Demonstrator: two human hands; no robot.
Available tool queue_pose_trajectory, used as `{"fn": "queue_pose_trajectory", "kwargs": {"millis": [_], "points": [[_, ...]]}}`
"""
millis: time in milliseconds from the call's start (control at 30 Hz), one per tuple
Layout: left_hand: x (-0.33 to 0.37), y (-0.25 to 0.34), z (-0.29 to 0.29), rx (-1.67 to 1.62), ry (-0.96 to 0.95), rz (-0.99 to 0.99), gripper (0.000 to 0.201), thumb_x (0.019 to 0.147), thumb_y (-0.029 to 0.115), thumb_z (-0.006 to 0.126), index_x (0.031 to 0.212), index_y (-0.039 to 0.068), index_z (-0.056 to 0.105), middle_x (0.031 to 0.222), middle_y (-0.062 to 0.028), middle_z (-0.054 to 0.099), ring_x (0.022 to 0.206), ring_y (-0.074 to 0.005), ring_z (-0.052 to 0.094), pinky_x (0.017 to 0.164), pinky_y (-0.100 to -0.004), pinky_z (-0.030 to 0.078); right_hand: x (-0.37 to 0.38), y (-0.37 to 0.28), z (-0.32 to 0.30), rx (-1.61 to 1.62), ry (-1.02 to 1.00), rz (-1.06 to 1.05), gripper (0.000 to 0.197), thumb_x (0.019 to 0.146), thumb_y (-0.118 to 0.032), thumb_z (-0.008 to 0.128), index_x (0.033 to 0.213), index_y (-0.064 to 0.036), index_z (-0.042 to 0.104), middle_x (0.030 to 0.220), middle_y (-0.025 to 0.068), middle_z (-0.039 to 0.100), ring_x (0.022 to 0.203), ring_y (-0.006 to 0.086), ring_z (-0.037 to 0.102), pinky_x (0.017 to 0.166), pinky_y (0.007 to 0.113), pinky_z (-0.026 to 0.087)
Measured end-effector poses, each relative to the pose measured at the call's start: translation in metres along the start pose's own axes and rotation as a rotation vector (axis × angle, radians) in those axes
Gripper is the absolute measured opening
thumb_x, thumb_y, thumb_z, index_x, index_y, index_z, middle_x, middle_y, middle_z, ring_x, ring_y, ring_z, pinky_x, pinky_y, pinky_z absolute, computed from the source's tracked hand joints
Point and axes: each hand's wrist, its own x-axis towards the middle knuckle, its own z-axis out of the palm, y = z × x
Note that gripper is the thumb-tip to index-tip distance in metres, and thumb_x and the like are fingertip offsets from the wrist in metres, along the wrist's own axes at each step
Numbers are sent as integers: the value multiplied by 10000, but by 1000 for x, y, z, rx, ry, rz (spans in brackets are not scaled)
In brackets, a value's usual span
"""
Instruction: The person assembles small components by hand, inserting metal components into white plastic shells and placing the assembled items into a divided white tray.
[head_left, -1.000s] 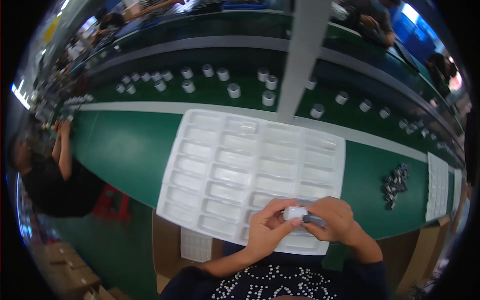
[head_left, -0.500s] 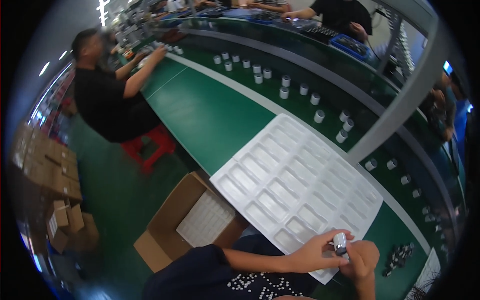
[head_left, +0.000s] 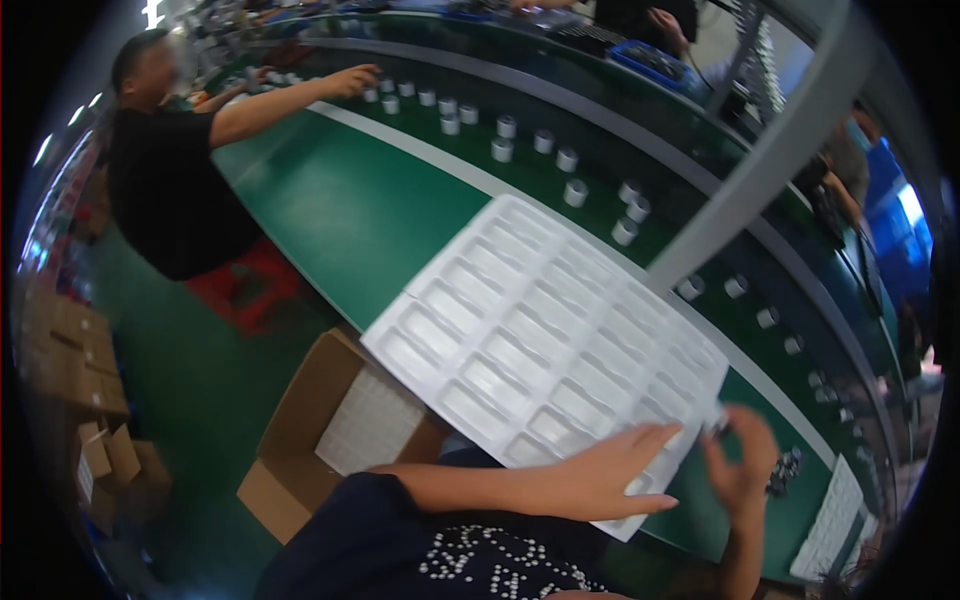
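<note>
A white plastic tray (head_left: 545, 350) with rows of moulded, bare compartments lies at a slant on the green table. Over its near right corner, my left hand (head_left: 605, 475) is open, fingers stretched and thumb apart, holding nothing. Just past the tray's right edge, my right hand (head_left: 745, 462) pinches a small white cylinder (head_left: 714, 417) between thumb and fingertips. Motion smears it, and its dark end shows only faintly. Beside my right hand, a heap of small dark parts (head_left: 786, 472) rests on the table, partly hidden by the hand.
Several white cylinders (head_left: 575, 193) stand on a green belt (head_left: 470, 165) beyond the table. A grey post (head_left: 755, 165) rises behind the tray. An open carton (head_left: 290, 440) holding a white tray stands at left. A seated co-worker (head_left: 165, 180) reaches toward the belt.
My hands have come apart: the left has opened, and the right has moved right with the cylinder. The whole view has shifted left. The co-worker's arm now stretches out over the belt.
</note>
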Motion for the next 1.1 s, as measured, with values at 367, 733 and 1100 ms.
{"fn": "queue_pose_trajectory", "kwargs": {"millis": [367, 733, 1100], "points": [[90, -40, -17, 441, -495, 177, 423, 892, 235, 656, 1237, 17, 543, 1270, -223, 506, 1093, -394, 529, 939, -444, 458, -15, 312, 15, -137, -1, 744, 394, 794, -302, 720, 1025, 17, 710, 943, 217, 713, 894, 314, 706, 799, 389, 535], [192, -68, 18, 486, -444, 56, 470, 917, 218, 637, 1327, 25, 509, 1201, -194, 492, 1071, -320, 526, 857, -376, 467, -47, 267, -26, -140, 101, 536, 539, 803, -279, 743, 1230, 5, 577, 1154, 170, 638, 1046, 316, 626, 897, 388, 503], [265, -87, 64, 754, -743, 381, 300, 903, 55, 574, 1198, 22, 621, 1213, -163, 527, 1067, -329, 522, 907, -396, 463, -130, 205, -84, 6, -405, 479, 339, 821, -179, 708, 1116, -28, 636, 1158, 151, 567, 1136, 322, 510, 1000, 406, 418]]}}
